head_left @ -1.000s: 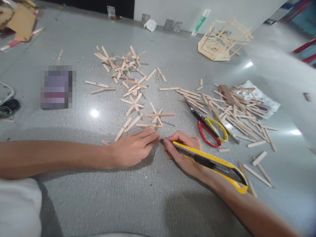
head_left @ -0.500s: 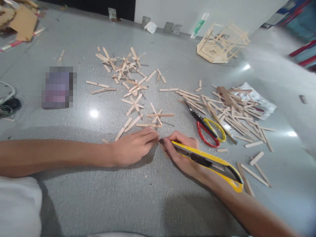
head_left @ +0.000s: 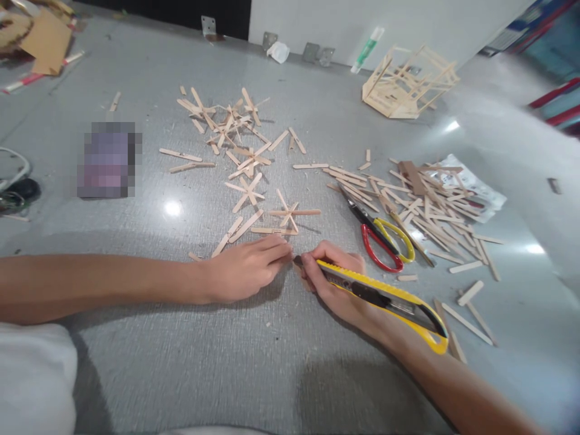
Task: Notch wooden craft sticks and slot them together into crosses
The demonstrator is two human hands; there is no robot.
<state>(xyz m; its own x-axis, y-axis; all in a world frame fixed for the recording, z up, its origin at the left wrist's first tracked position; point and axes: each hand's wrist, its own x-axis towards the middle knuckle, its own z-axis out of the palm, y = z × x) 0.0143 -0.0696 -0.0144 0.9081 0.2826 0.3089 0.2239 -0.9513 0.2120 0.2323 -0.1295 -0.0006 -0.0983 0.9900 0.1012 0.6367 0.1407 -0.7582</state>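
My right hand (head_left: 333,281) is closed around a yellow utility knife (head_left: 385,296), its tip pointing toward my left fingers and its handle lying back over my wrist. Under the right fingertips shows a bit of a wooden stick (head_left: 302,279), mostly covered. My left hand (head_left: 251,269) rests close to the knife tip with fingers pressed together; what they pinch, if anything, is hidden. Just beyond my hands lie a notched craft stick (head_left: 274,231) and a star of crossed sticks (head_left: 290,212).
More crossed sticks (head_left: 248,192) spread farther back. Red-and-yellow-handled scissors (head_left: 383,238) lie right of centre beside a heap of loose craft sticks (head_left: 439,211). A stick frame model (head_left: 399,90) and a glue tube (head_left: 368,49) are at the back. Left is a blurred-out object (head_left: 109,160).
Both hands and the knife keep nearly the same positions. The whole view has shifted only slightly.
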